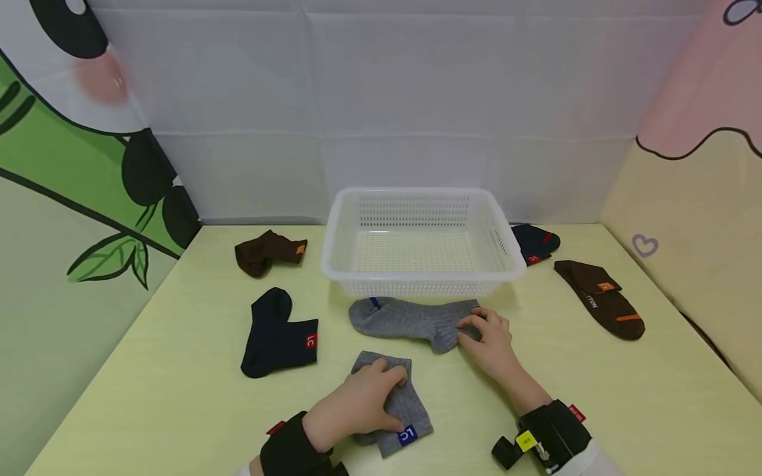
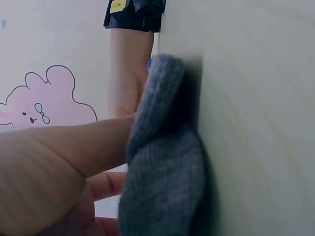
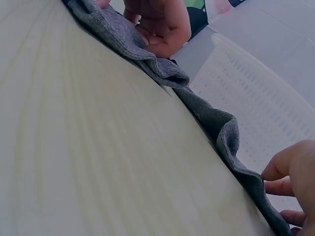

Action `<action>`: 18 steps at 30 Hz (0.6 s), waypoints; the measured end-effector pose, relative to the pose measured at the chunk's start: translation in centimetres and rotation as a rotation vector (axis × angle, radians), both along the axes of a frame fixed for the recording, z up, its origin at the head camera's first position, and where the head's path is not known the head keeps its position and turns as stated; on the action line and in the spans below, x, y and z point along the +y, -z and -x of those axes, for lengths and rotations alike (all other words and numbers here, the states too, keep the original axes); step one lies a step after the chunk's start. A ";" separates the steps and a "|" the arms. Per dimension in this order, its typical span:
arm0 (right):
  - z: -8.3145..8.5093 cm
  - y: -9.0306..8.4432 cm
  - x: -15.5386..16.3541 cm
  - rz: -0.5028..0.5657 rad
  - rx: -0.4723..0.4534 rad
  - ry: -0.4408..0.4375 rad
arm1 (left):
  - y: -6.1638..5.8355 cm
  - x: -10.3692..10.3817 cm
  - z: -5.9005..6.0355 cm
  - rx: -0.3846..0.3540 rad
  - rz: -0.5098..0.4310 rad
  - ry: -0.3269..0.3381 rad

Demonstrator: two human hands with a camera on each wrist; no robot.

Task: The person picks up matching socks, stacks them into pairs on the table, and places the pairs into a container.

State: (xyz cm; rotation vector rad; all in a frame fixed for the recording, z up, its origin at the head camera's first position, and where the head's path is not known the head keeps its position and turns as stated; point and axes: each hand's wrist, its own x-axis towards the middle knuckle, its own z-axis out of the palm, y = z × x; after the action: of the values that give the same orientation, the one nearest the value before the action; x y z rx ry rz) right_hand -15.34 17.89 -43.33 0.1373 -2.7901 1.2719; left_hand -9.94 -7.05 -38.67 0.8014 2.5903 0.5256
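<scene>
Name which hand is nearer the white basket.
Right. The right hand is just in front of the white basket, on the outstretched gray sock; the left hand is farther from it, on the folded gray sock.

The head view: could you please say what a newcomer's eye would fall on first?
Probably the white basket, near the middle of the table's far edge. In front of it, the right hand touches the end of a laid-out grey sock; nearer the viewer, the left hand grips a folded grey sock. The green cartoon print at left might come next.
</scene>
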 end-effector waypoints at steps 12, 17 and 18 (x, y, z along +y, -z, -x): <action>0.0 0.2 0.1 -0.012 -0.004 0.011 | 0.2 2.5 0.4 0.053 0.059 0.031; 0.0 0.2 0.1 -0.015 0.012 0.009 | 0.1 3.3 0.1 0.068 0.063 0.028; 0.1 0.3 0.1 -0.015 0.015 0.007 | 0.1 3.4 0.0 0.069 0.059 0.026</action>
State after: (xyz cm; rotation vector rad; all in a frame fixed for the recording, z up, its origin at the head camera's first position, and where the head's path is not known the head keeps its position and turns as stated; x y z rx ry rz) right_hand -15.39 17.97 -43.59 0.1373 -2.7858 1.2439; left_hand -9.98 -3.70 -38.78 0.8457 2.6417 0.4183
